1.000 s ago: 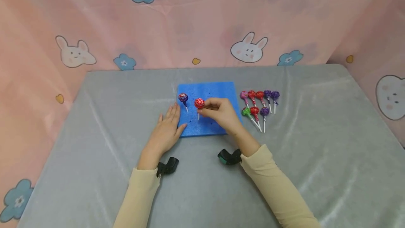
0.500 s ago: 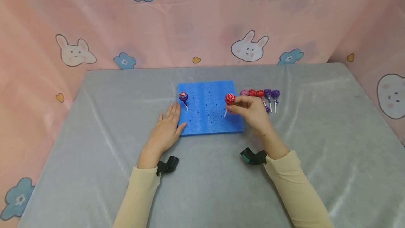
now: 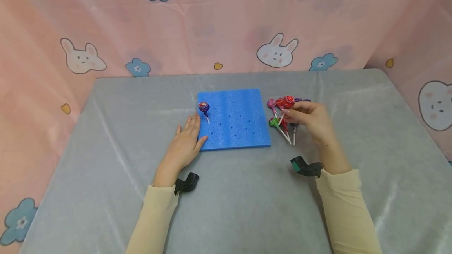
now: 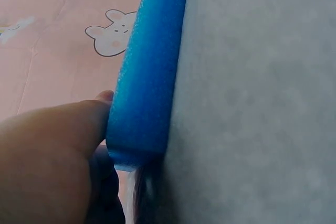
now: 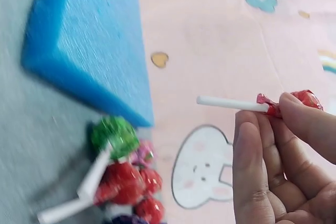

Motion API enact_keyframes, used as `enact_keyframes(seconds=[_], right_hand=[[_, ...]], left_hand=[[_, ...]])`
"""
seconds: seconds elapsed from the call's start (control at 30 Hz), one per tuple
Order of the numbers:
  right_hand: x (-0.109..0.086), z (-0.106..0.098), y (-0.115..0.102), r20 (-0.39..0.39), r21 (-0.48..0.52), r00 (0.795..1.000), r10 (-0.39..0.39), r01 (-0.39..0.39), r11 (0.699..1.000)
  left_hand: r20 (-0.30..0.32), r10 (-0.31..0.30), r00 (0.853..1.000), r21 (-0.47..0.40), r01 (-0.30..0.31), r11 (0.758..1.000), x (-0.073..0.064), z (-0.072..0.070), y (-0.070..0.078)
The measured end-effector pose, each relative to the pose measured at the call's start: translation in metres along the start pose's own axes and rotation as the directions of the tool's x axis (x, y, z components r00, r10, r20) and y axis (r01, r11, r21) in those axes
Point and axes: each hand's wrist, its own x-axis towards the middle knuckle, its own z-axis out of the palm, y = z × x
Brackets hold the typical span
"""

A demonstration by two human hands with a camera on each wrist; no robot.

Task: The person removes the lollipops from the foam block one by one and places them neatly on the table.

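Note:
My right hand pinches a red lollipop between thumb and fingers, just below the wrapped head. In the right wrist view its white stick points away from the fingertips, touching nothing. The hand is over the group of lollipops right of a blue foam board. My left hand lies flat with straight fingers along the board's left edge, its thumb at the near corner. One dark purple lollipop stands upright in the board near its left side. Small holes dot the rest of the surface.
Beside the board lie several loose lollipops: a pink one, a green one, others red and purple, partly hidden by the right hand. A grey cloth covers the table. Behind it hangs a pink printed curtain.
My right hand has carried the red lollipop rightward, from above the middle of the foam board to over the loose lollipops. The left hand has stayed in place.

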Motion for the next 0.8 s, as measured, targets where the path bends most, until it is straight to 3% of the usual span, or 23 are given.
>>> enact_keyframes(seconds=[0.37, 0.6, 0.8], right_hand=[[-0.003, -0.024, -0.005, -0.031, -0.178, 0.991, 0.129, -0.133, 0.975], [0.0, -0.038, 0.0, -0.009, -0.103, 0.986, 0.165, -0.165, 0.981], [0.002, -0.054, 0.012, 0.025, -0.047, 0.97, 0.241, -0.239, 0.97]], left_hand=[[-0.001, 0.007, 1.0, 0.007, -0.007, 1.0, 0.002, 0.001, -0.002], [0.0, 0.009, 1.0, 0.003, -0.009, 1.0, 0.002, 0.0, -0.001], [0.004, 0.01, 1.0, 0.004, -0.01, 1.0, 0.001, 0.0, -0.001]])
